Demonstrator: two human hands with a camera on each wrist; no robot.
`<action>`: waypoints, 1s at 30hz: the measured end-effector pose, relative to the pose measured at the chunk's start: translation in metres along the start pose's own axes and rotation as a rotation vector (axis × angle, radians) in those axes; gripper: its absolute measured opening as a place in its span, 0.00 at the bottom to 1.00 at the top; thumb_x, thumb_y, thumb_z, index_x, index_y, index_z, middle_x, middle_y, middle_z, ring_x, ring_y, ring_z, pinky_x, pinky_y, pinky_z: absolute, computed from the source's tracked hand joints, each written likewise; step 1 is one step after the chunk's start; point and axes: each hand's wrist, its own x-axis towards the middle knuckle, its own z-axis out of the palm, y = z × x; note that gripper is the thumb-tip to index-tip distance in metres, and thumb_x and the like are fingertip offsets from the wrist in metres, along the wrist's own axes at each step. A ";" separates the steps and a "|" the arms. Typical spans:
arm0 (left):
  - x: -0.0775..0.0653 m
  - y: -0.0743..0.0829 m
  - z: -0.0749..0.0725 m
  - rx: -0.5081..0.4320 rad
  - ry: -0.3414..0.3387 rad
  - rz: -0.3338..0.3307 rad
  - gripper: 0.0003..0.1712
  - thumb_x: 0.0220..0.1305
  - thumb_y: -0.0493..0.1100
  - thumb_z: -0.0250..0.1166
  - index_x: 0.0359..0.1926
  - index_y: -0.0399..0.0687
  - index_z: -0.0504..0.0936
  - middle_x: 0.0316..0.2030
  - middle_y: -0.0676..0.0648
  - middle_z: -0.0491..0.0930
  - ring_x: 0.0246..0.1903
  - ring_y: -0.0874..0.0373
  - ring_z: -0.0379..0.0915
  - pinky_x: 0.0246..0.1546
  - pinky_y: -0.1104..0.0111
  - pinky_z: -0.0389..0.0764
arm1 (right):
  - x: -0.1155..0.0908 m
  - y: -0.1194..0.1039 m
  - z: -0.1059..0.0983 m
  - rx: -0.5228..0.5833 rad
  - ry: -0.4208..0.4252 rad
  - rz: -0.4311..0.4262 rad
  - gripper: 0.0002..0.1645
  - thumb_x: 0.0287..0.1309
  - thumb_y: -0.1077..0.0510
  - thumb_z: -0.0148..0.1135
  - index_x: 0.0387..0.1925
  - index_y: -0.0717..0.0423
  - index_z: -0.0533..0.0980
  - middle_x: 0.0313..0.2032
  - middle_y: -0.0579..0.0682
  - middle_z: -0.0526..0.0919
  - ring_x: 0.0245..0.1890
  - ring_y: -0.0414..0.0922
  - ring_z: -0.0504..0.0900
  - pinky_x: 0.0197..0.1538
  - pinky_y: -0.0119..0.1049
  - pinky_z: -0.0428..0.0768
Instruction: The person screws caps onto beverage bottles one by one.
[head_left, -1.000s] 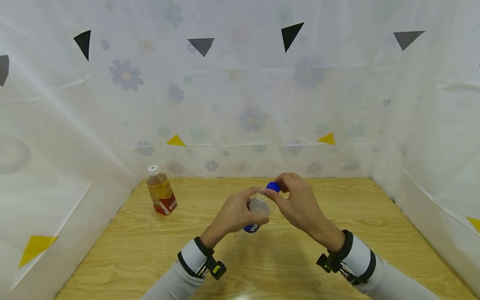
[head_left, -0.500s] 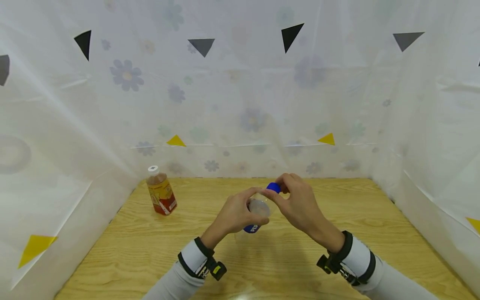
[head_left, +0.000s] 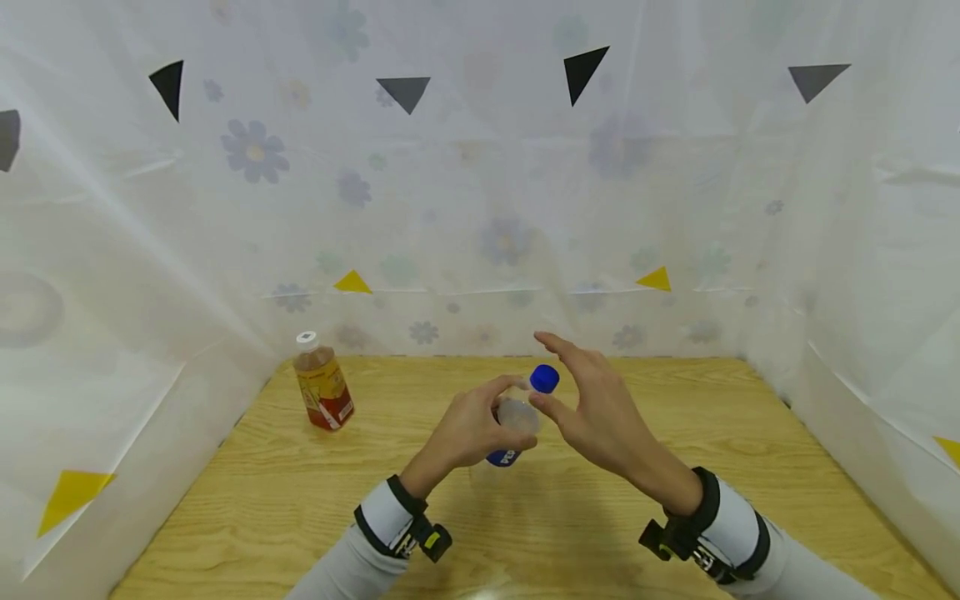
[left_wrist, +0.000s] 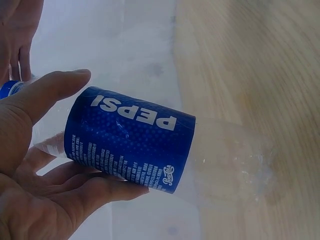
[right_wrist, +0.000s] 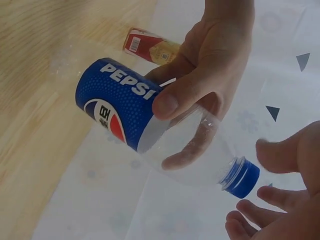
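Observation:
A clear plastic Pepsi bottle (right_wrist: 120,107) with a blue label is tilted, its base toward the wooden table. My left hand (head_left: 468,425) grips it round the upper body, thumb on one side and fingers on the other. No liquid shows inside. The blue cap (head_left: 544,379) sits on the neck, with part of the neck ring visible beneath it in the right wrist view. Beside the cap, my right hand (head_left: 600,408) has its thumb and fingers spread apart, holding nothing. The thumb tip is close to the cap's lower edge.
A juice bottle (head_left: 324,387) with a white cap and a yellow and red label stands at the table's back left. White flowered sheeting (head_left: 480,183) encloses the wooden table (head_left: 412,542) at the back and both sides.
My right thumb and fingers, which pinched the cap before, have let go and spread, and the hand has drawn slightly right. The left hand and the Pepsi bottle have stayed in place.

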 end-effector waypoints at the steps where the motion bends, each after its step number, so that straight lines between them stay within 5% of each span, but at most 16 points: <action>1: 0.000 0.000 0.000 0.003 0.000 0.003 0.41 0.55 0.54 0.77 0.69 0.58 0.73 0.47 0.43 0.85 0.42 0.52 0.84 0.35 0.61 0.84 | 0.000 -0.001 -0.001 0.006 -0.002 -0.022 0.39 0.64 0.58 0.69 0.74 0.47 0.65 0.66 0.55 0.75 0.65 0.59 0.73 0.59 0.63 0.75; 8: -0.001 0.000 -0.001 0.012 0.003 0.006 0.42 0.55 0.55 0.77 0.70 0.57 0.72 0.48 0.41 0.85 0.45 0.49 0.84 0.38 0.60 0.84 | 0.000 -0.004 0.001 0.021 -0.010 -0.085 0.32 0.60 0.80 0.53 0.61 0.55 0.77 0.58 0.58 0.81 0.58 0.59 0.80 0.51 0.54 0.82; 30: -0.001 0.002 0.000 0.024 0.005 0.002 0.42 0.55 0.54 0.77 0.70 0.58 0.72 0.49 0.41 0.85 0.45 0.49 0.84 0.38 0.60 0.84 | 0.002 0.003 0.006 -0.011 0.054 -0.112 0.22 0.61 0.76 0.60 0.55 0.60 0.80 0.52 0.59 0.84 0.52 0.58 0.83 0.50 0.53 0.84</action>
